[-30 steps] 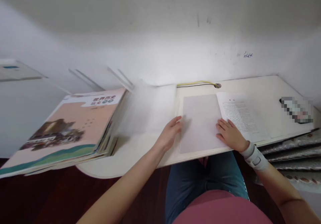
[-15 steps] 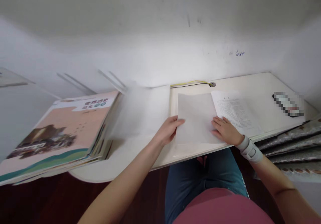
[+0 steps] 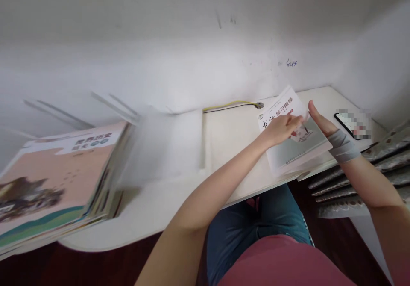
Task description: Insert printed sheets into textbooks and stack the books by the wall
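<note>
A thin calligraphy workbook (image 3: 288,153) with a white and grey-green cover is raised and tilted above the right part of the desk. Across its front reaches my left hand (image 3: 282,128), fingers bent together near the right side of the cover, pinching at the workbook. My right hand (image 3: 324,122), with a grey band round the wrist, is at the workbook's right edge. Its thumb points up and its other fingers are hidden behind the cover. Left of the hands, a whitish translucent sheet or cover (image 3: 166,145) lies on the desk.
A thick stack of books, a pink history textbook (image 3: 64,162) on top, sits at the left. A phone (image 3: 352,125), partly pixelated, lies at the right. Yellow and black cables run to a cable hole (image 3: 259,105) by the wall. Patterned grey fabric (image 3: 358,187) hangs below the desk's right side.
The workbook, open and flat before, is now closed and lifted with its cover showing. My left hand has moved right across it; my right hand has gone to its right edge. The view has turned right.
</note>
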Motion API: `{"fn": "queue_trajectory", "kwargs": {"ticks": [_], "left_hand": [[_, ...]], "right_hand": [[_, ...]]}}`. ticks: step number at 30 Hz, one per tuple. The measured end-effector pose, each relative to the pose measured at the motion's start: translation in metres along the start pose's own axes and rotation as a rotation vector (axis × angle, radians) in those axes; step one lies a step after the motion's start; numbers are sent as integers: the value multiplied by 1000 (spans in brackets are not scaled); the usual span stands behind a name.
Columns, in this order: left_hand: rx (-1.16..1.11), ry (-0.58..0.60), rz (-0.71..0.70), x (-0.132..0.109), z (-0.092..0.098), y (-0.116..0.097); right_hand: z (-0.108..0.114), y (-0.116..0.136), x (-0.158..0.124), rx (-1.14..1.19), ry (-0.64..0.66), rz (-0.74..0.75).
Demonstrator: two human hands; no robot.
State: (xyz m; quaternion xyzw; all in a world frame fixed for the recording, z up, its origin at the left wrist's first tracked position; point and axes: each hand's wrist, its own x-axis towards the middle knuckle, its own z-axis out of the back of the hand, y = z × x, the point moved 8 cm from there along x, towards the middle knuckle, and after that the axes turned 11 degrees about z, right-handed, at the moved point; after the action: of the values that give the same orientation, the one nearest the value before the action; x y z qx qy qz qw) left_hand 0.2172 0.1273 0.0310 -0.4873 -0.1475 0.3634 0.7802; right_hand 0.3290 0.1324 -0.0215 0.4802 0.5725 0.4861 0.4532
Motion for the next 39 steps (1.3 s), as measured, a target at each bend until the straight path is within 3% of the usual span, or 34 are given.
{"fn": "queue_trajectory", "kwargs": {"ticks": [2,6,9,11,18,21,30,35,39], "left_hand": [[123,-53,4,2,-5,25],[412,-324,43,-15,1,97],[548,-372,92,-29,-7,147],[619,-415,55,-35,-12,161],[804,-408,-19,-38,-24,156],[823,-396,-13,-38,-23,153],[856,-372,33,-38,-23,153],[870,-355,34,-37,-24,152],[857,-358,32,-37,-23,151]], "right_hand": [[24,-20,-3,45,-40,-71],[59,-68,-5,-8,-111,-141],[73,-87,-1,-115,-189,-118],[77,-89,2,-188,-227,-77],[93,-66,-1,-920,-283,102],[99,-65,-10,-1113,-321,142],[86,-76,-13,-1309,-183,291],[89,-74,-14,-1333,-242,254],[84,-77,-14,-1333,-193,212]]}}
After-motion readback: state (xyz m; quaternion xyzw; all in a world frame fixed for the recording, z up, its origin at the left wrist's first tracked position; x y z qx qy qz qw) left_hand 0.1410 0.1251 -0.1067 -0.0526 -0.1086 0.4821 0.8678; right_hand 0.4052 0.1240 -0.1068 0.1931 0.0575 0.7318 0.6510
